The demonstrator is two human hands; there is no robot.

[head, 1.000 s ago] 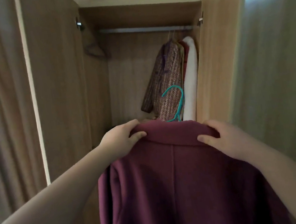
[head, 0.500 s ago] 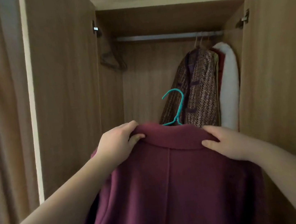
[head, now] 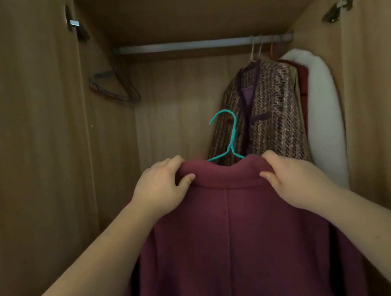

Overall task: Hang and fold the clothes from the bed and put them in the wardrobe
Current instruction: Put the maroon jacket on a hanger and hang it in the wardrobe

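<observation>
Both hands are closed on a maroon coat (head: 231, 242), which hangs in front of the open wardrobe (head: 114, 146) with its back panel and centre seam facing the camera. It fills the frame from the centre down to 6 o'clock.

The left hand (head: 162, 189) grips the collar at the coat's 11 o'clock corner, fingers curled over the top edge and thumb pressed on the near side. The right hand (head: 293, 182) grips the 1 o'clock corner the same way.

A teal hanger (head: 233, 135) is inside the coat. Its hook rises at 12 o'clock from the collar, between the two hands, and touches nothing above it. The hook is well below the metal rail (head: 188, 45), which crosses the wardrobe at 12 o'clock in the frame.

At the rail's 3 o'clock end hang a patterned woven jacket (head: 272, 117), a red garment (head: 304, 84) that barely shows behind it, and a white fluffy garment (head: 324, 111) against the side wall. The patterned jacket is directly behind the hook and the right hand.

A cluster of dark bare hangers (head: 113, 88) sits by the rail's 9 o'clock end, against the inner wall. How they are held there cannot be told.

The left door (head: 27, 145) and the right door (head: 386, 97) stand open at 9 and 3 o'clock in the frame.
</observation>
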